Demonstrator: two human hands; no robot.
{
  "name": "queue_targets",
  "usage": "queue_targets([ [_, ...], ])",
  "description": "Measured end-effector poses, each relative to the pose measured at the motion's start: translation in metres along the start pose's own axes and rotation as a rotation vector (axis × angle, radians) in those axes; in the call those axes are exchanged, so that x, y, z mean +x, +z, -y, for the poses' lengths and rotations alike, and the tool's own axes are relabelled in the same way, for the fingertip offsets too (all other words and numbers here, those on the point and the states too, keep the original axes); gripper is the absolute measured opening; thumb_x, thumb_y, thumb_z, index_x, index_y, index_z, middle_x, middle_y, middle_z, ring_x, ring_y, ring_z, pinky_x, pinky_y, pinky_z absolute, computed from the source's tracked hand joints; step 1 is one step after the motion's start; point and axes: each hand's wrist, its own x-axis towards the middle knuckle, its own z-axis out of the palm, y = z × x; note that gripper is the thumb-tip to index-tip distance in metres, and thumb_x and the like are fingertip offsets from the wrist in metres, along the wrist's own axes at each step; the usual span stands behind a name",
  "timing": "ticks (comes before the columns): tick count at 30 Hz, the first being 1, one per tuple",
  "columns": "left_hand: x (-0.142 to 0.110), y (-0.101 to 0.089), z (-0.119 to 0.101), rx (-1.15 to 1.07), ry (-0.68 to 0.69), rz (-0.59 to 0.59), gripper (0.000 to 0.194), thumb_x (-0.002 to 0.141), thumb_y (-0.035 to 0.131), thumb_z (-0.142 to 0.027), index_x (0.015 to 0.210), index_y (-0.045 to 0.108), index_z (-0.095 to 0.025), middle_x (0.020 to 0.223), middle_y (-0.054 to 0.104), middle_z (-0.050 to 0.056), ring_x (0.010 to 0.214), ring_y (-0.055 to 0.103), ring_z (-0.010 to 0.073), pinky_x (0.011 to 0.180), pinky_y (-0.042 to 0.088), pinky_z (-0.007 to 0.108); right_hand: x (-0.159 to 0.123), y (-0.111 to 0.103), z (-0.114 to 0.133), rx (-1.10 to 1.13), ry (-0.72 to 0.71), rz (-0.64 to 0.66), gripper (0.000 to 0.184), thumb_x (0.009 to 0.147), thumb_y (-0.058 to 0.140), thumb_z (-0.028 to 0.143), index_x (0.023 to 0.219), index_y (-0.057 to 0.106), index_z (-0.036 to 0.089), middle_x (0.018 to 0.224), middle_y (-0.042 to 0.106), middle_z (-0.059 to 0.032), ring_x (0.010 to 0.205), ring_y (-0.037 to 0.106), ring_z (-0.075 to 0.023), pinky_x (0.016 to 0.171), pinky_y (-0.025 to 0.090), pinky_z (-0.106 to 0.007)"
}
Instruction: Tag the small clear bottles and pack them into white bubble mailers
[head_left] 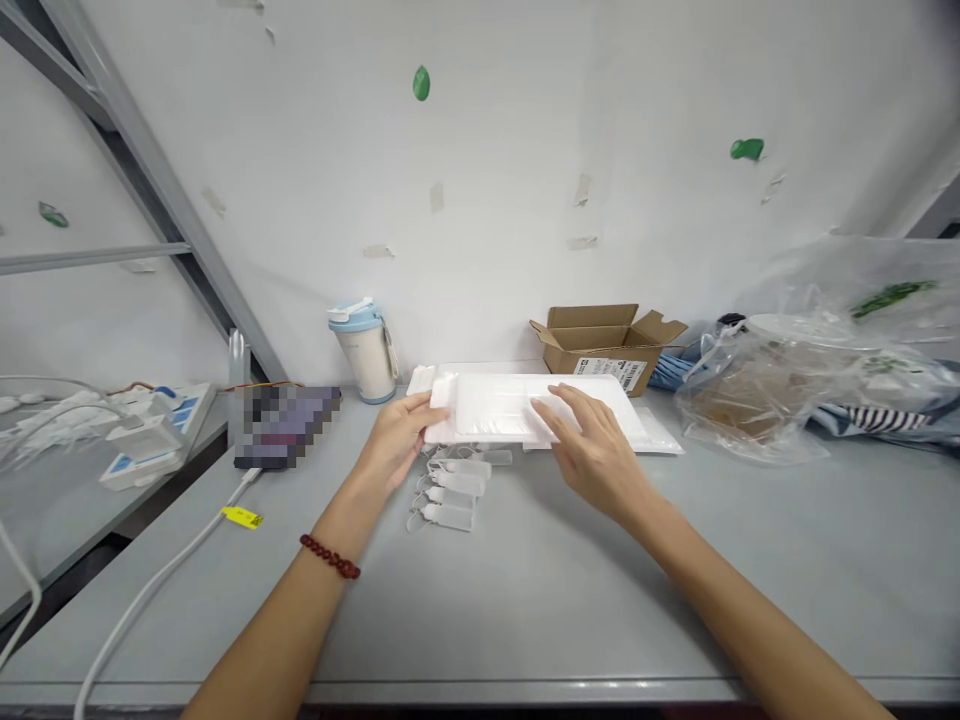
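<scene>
My left hand [397, 435] pinches the left end of a flat white packet in clear plastic [502, 410], thumb on top and fingers beneath. Over the packet's right part lies my right hand [592, 445], its fingers spread and resting on or just above the surface. More flat white packets in clear film [652, 435] lie under and behind it. In front of the packet, several small translucent tags with thin loops [450, 515] are laid in a rough column on the grey table [525, 600].
A white and blue tumbler [366, 350] and an opened cardboard box [600, 335] stand by the wall. To the right lie clear plastic bags [772, 390] with contents. On the left are a blurred-out phone-like device [289, 425], its white cable [172, 570] and a power strip [161, 440].
</scene>
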Motion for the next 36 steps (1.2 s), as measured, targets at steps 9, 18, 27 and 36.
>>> queue_targets([
  [9, -0.021, 0.030, 0.015, 0.154, 0.051, 0.300, 0.026, 0.067, 0.075, -0.031, 0.087, 0.070, -0.014, 0.085, 0.073, 0.006, 0.076, 0.066, 0.0169, 0.070, 0.052, 0.026, -0.001, -0.004, 0.011, 0.097, 0.053, 0.265, 0.098, 0.070, 0.061, 0.053, 0.146, 0.011, 0.016, 0.142, 0.027, -0.0249, 0.131, 0.026, -0.0392, 0.099, 0.024, -0.062],
  [18, -0.020, 0.019, 0.003, 0.400, 0.243, 0.099, 0.021, 0.074, 0.065, -0.035, 0.073, 0.067, -0.014, 0.068, 0.067, 0.003, 0.062, 0.062, 0.0139, 0.057, 0.049, 0.024, -0.003, -0.002, -0.013, 0.205, 0.116, 0.142, 0.075, 0.072, 0.063, 0.044, 0.137, 0.032, 0.023, 0.128, 0.037, -0.0169, 0.117, 0.038, -0.0338, 0.096, 0.034, -0.052],
  [27, -0.007, 0.000, -0.001, 0.914, 0.328, 0.058, 0.017, 0.073, 0.057, -0.030, 0.070, 0.068, -0.016, 0.068, 0.065, 0.001, 0.056, 0.051, 0.0120, 0.057, 0.039, 0.026, -0.007, 0.003, -0.038, 0.240, 0.218, 0.059, 0.043, 0.082, 0.059, 0.042, 0.121, 0.051, 0.027, 0.112, 0.051, -0.0117, 0.102, 0.051, -0.0276, 0.085, 0.042, -0.045],
  [36, -0.003, 0.015, 0.022, 1.207, 0.330, 0.056, 0.022, 0.074, 0.055, -0.035, 0.072, 0.071, -0.019, 0.067, 0.064, 0.003, 0.066, 0.055, 0.0176, 0.059, 0.035, 0.028, -0.008, 0.005, -0.034, 0.219, 0.176, 0.096, 0.043, 0.082, 0.060, 0.040, 0.122, 0.051, 0.026, 0.113, 0.052, -0.0120, 0.102, 0.051, -0.0272, 0.086, 0.040, -0.044],
])
